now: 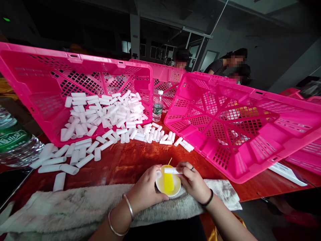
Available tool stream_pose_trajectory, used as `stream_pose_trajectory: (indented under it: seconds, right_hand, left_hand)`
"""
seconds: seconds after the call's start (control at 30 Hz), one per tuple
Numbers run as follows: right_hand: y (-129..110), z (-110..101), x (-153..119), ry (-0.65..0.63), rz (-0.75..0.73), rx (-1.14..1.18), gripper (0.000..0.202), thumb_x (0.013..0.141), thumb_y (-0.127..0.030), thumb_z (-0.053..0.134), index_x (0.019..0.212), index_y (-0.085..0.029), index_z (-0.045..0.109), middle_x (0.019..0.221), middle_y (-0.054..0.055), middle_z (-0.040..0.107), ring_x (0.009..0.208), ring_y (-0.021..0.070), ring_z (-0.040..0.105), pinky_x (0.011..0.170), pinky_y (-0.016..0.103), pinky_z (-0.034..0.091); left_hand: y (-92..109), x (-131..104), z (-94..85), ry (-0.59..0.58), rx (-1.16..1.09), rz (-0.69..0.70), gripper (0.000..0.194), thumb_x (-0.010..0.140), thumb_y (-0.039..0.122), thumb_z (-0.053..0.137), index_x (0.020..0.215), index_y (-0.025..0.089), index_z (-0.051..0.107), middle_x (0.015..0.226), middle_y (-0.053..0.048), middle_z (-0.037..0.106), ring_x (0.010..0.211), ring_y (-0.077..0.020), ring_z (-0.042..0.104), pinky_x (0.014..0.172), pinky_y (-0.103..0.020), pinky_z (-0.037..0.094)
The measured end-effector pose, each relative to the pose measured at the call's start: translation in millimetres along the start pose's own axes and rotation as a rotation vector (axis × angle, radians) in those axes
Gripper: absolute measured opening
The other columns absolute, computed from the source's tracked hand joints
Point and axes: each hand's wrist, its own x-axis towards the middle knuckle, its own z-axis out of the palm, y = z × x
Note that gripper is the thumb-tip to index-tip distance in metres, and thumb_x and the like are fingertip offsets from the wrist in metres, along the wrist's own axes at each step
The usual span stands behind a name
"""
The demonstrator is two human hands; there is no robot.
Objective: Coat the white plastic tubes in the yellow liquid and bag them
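Your right hand (192, 180) is working at the bowl: its fingers are pinching a short white hollow tube (170, 170), holding it roughly level over a small round white bowl (177, 188). The fingers of your left hand (146, 185) are cupping the bowl's left side; the hollow end of a second white tube (158, 174) is showing beside them, though whether they are gripping it cannot be told. A yellow block (169, 184) is sitting in the bowl; contact with the first tube cannot be confirmed.

On progress: one tube is visibly being handled. Many loose white tubes (115, 112) are lying heaped in the tipped pink plastic crate (100, 59) and scattered across the red-brown table (125, 160). Nothing visible is distinguishing finished tubes from unhandled ones, so the completed share cannot be established.
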Motion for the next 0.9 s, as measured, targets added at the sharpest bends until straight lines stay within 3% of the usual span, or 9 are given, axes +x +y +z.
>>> stream_pose_trajectory:
  seconds: [0.17,0.27,0.37,0.43,0.5,0.57,0.73,0.83,0.9]
  right_hand:
    - [2.8,3.2,-1.5,-0.032,0.189,0.092,0.023,0.09,-0.028,0.049,0.11,-0.02,0.054,0.095,0.009,0.065,0.086,0.0194,0.063,0.076,0.034,0.053]
    - [2.5,-1.2,-2.9,-0.047,0.057,-0.045,0.016,0.09,-0.025,0.048,0.1,-0.02,0.06,0.098,0.01,0.063,0.092,0.0211,0.061,0.081,0.037,0.051]
    - [-0.4,-11.4,-6.5,0.015,-0.097,-0.141,0.017,0.088,-0.018,0.047,0.097,-0.021,0.061,0.104,0.011,0.061,0.096,0.022,0.059,0.082,0.039,0.051]
    - [-6.5,-18.8,-9.5,0.09,-0.076,-0.09,0.014,0.087,-0.018,0.05,0.097,-0.022,0.06,0.104,0.01,0.062,0.098,0.0219,0.059,0.083,0.038,0.05]
    - [-18.3,-24.3,-11.9,0.169,0.015,0.053,0.014,0.086,-0.02,0.055,0.099,-0.023,0.057,0.101,0.008,0.063,0.095,0.0207,0.06,0.081,0.034,0.051]
    - [-34.9,-27.1,-13.4,0.208,0.121,0.213,0.017,0.086,-0.024,0.056,0.103,-0.023,0.056,0.094,0.006,0.064,0.086,0.0183,0.063,0.074,0.03,0.053]
    - [-74.7,-29.9,-14.8,0.123,0.25,0.329,0.018,0.087,-0.032,0.055,0.099,-0.02,0.06,0.081,0.004,0.064,0.072,0.0161,0.061,0.064,0.026,0.052]
    - [-86.2,-36.6,-15.0,0.033,0.214,0.24,0.017,0.088,-0.032,0.053,0.097,-0.02,0.061,0.086,0.006,0.065,0.077,0.017,0.061,0.07,0.028,0.051]
    - [-89.7,-42.6,-13.2,-0.036,0.143,0.164,0.016,0.09,-0.031,0.049,0.097,-0.02,0.059,0.086,0.006,0.064,0.075,0.0158,0.06,0.069,0.027,0.049]
  left_hand:
    - [1.1,-0.3,0.3,0.011,0.003,-0.014,0.082,0.049,0.023,0.083,0.121,0.023,0.043,0.13,-0.01,0.05,0.122,-0.0301,0.045,0.104,-0.045,0.036]
    - [0.6,0.5,0.1,0.008,0.0,-0.017,0.082,0.049,0.023,0.083,0.12,0.024,0.043,0.128,-0.01,0.051,0.121,-0.0308,0.047,0.103,-0.046,0.037]
    - [0.3,0.4,-3.7,0.021,0.04,0.023,0.081,0.048,0.026,0.084,0.118,0.021,0.043,0.132,-0.013,0.046,0.124,-0.0334,0.042,0.104,-0.047,0.036]
    - [3.7,-1.1,-9.2,0.082,0.076,0.06,0.064,0.062,0.031,0.076,0.115,0.019,0.043,0.133,-0.016,0.044,0.124,-0.0324,0.042,0.101,-0.045,0.039]
    - [12.3,-4.0,-16.3,0.117,0.098,0.067,0.035,0.082,0.031,0.055,0.113,0.019,0.044,0.124,-0.014,0.051,0.115,-0.0269,0.051,0.095,-0.041,0.045]
    - [25.5,-7.6,-22.8,0.092,0.134,0.094,0.025,0.091,0.026,0.038,0.115,0.022,0.045,0.112,-0.009,0.059,0.105,-0.0222,0.057,0.09,-0.036,0.048]
    - [58.0,-15.6,-29.4,0.054,0.35,0.274,0.028,0.09,0.023,0.043,0.116,0.026,0.052,0.109,-0.006,0.061,0.1,-0.0238,0.056,0.089,-0.037,0.046]
    - [69.8,-20.3,-27.7,0.047,0.46,0.275,0.029,0.088,0.022,0.043,0.112,0.025,0.057,0.099,-0.007,0.064,0.092,-0.0259,0.055,0.085,-0.042,0.045]
    - [77.0,-23.9,-24.3,-0.002,0.365,0.221,0.026,0.087,0.027,0.044,0.108,0.024,0.059,0.095,-0.006,0.063,0.089,-0.0252,0.055,0.082,-0.04,0.044]
